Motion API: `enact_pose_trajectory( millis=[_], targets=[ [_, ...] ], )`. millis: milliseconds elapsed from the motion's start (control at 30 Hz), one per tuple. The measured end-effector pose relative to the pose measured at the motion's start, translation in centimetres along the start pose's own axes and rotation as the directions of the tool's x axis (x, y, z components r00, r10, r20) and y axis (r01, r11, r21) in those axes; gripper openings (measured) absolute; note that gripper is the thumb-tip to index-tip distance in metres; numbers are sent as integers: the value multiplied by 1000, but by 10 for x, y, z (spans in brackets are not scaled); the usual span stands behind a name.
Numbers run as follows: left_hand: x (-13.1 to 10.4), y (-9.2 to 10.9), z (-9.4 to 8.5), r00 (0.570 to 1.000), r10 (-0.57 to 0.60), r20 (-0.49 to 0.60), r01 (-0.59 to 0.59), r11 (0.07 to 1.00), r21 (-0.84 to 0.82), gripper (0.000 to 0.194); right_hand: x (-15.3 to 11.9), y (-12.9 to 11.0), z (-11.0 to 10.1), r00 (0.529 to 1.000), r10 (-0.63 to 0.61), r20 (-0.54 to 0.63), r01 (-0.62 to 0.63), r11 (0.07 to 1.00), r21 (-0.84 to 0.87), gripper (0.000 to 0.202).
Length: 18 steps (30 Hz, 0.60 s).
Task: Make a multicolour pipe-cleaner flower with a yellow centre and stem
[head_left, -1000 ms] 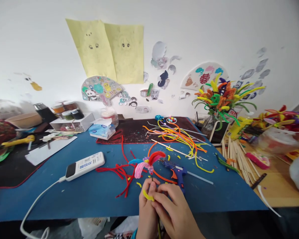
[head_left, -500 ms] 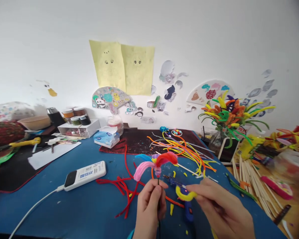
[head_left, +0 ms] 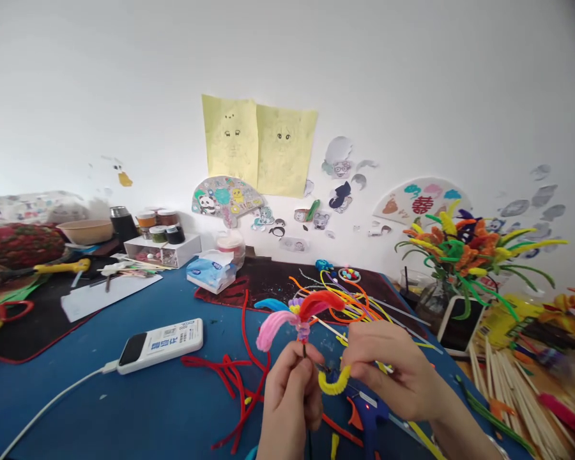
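My left hand [head_left: 294, 393] is closed around the dark stem of a pipe-cleaner flower [head_left: 301, 313], which stands upright above my fingers. Its fuzzy petals are pink, blue and red, with purple and yellow at the centre. Between the thumb and fingers of my right hand [head_left: 395, 370] is a curved yellow pipe-cleaner petal [head_left: 334, 383], its bend hanging downward just right of my left hand. A blue glue gun [head_left: 374, 418] with a small red light lies under my right hand, partly hidden.
Red pipe cleaners [head_left: 237, 377] lie on the blue mat, left of my hands. Farther left is a white power bank [head_left: 172, 342] with a cable. A tissue pack [head_left: 211, 271] sits behind. On the right are a vase of pipe-cleaner flowers [head_left: 460, 249], a phone [head_left: 461, 324] and wooden sticks [head_left: 512, 383].
My right hand has brought the yellow petal left, closer to my left hand and the flower. The camera view has turned slightly left and upward.
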<state>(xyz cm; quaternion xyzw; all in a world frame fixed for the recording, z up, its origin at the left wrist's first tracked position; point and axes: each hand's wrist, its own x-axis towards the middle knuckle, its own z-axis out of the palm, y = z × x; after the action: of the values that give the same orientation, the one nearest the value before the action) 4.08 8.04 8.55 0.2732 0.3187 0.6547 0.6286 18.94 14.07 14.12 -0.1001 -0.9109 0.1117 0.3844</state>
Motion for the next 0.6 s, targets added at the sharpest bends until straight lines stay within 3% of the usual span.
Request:
enact_pose_trajectory(
  millis=[200,433,600],
  targets=[
    [0,7,0,986,-96,133,104,993,-55,39,1,15,0,999,-36,-3,36,999,35,21],
    [-5,9,13,994,-92,51,94,995,-37,51,-1,24,-6,999,-21,29,19,997,78,14],
    [0,3,16,999,20,-48,-21,999,-30,42,-1,25,-13,997,72,30,-75,994,79,16]
  ],
)
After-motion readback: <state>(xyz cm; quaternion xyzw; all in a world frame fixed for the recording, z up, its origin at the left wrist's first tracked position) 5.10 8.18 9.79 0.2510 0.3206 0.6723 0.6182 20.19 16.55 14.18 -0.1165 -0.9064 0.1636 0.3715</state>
